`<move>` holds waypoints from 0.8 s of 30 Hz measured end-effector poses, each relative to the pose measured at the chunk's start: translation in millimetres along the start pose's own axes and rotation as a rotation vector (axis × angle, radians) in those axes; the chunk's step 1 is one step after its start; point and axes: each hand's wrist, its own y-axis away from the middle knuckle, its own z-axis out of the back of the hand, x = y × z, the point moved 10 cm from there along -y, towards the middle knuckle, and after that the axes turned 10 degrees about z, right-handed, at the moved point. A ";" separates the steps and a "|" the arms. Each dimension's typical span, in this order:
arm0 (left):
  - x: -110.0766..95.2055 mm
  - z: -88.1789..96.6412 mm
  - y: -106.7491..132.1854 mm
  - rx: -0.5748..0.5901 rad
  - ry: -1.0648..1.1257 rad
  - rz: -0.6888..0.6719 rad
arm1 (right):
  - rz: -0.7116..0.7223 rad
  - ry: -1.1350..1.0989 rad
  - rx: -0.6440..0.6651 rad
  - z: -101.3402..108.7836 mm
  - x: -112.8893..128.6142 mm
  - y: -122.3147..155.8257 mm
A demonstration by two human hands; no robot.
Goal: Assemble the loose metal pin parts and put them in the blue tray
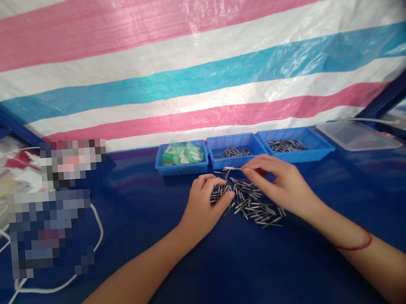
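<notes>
Head view: we look down at a blue bench, where our right hand pinches one thin metal pin, its grip closed above the far edge of a loose heap of pins, while our left hand curls around the heap's left side; whether it grips any, we cannot tell. Similar pieces lie in the middle tray and right tray behind, so we judge the work partly done, the heap being left.
</notes>
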 end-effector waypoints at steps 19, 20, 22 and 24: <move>-12.4 -26.9 10.6 0.154 -0.330 -0.180 | -0.297 0.734 -0.243 94.5 -100.6 16.7; -12.3 -27.6 10.7 0.156 -0.340 -0.181 | -0.278 0.720 -0.245 92.6 -93.5 15.3; -12.3 -28.8 10.7 0.159 -0.361 -0.182 | -0.244 0.688 -0.232 86.2 -80.0 12.4; -12.4 -29.9 10.5 0.163 -0.379 -0.186 | -0.210 0.652 -0.217 78.0 -67.3 9.7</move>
